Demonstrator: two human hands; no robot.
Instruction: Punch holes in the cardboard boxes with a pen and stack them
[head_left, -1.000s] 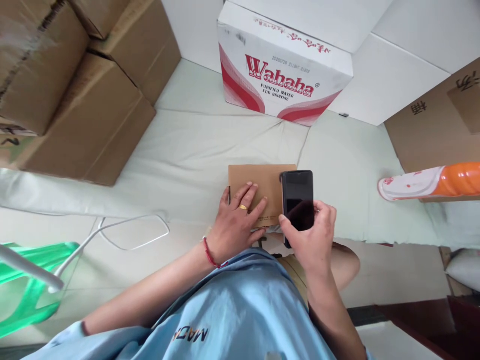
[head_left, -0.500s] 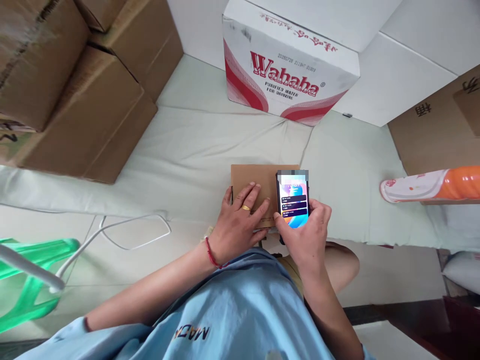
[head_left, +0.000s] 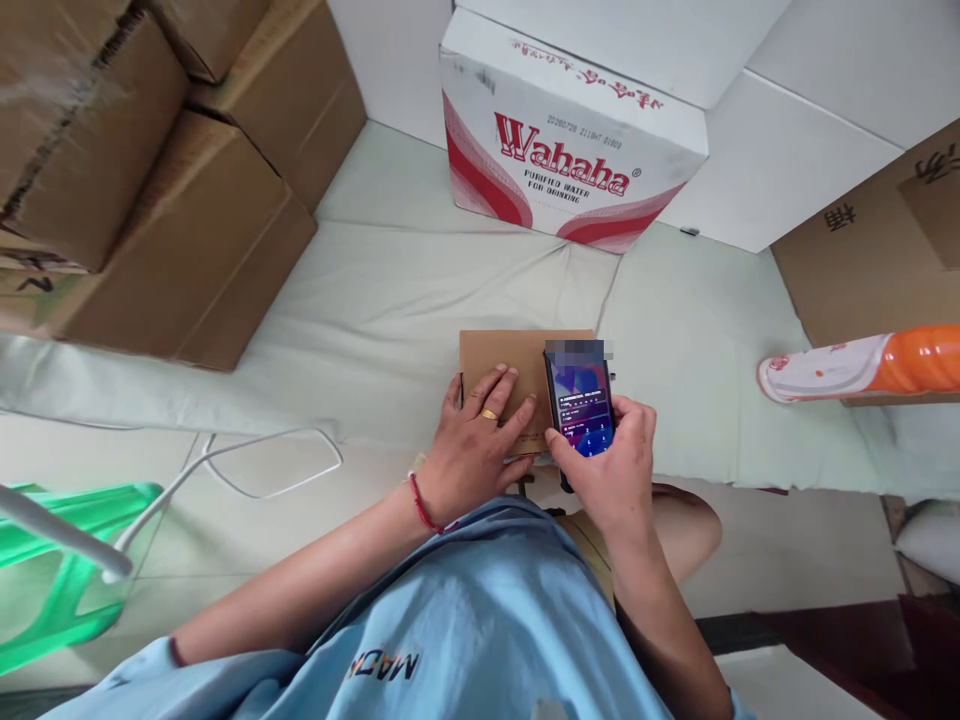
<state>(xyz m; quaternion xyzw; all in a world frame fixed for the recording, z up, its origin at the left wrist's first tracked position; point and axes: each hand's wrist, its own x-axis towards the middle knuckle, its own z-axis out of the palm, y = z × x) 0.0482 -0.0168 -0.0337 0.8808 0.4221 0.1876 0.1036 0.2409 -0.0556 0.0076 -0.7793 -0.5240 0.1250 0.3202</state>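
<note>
My left hand point(head_left: 486, 430) lies with spread fingers on a flat brown cardboard piece point(head_left: 495, 350), which could be a small box or a kraft cover; its right part is hidden behind the phone. A gold ring and a red bracelet are on that hand and wrist. In my right hand point(head_left: 611, 465) is a smartphone point(head_left: 574, 385), thumb at its lower left edge and fingers along its right side. Its lit screen shows a dark blue and purple display with a number keypad low down; the top is blurred out.
The pale green cloth point(head_left: 390, 290) covers the surface ahead. On it stand a Wahaha water carton point(head_left: 570, 150), brown cartons point(head_left: 202, 230) at left and an orange-and-white bottle point(head_left: 847, 365) at right. A green stool point(head_left: 75, 600) and a white cable point(head_left: 274, 495) are at lower left.
The phone screen has gone from a bright lock screen with notifications to a darker one with a keypad. The phone has shifted slightly left. My left hand stays in place.
</note>
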